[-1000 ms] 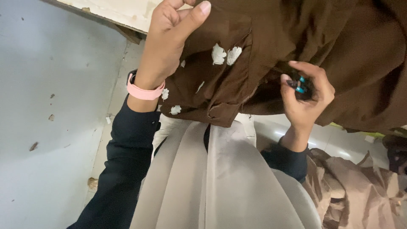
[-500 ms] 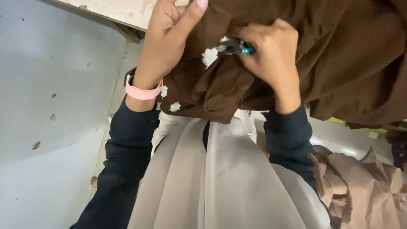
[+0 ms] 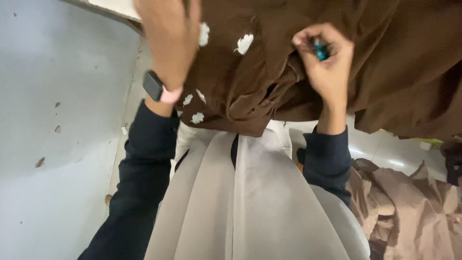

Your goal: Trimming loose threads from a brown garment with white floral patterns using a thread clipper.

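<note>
**Holding brown cloth taut for a small teal tool**

Pressing down at the upper left of the frame, the left hand (image 3: 168, 38) lies on the brown garment (image 3: 269, 72) over the edge of the surface (image 3: 113, 7); its fingers run out of the top of the picture, so I cannot tell how far that grip is closed. It probably pins the cloth so that it stays spread. A smartwatch (image 3: 156, 87) with a pink strap sits on that wrist. White flower patches (image 3: 244, 43) dot the fabric at upper centre. Right of them, the right hand (image 3: 327, 62) is curled tight around a small teal-handled tool (image 3: 319, 48), likely thread snips, held against a fold. At lower right lies a heap of tan cloth (image 3: 409, 212). No container is in view.
</note>
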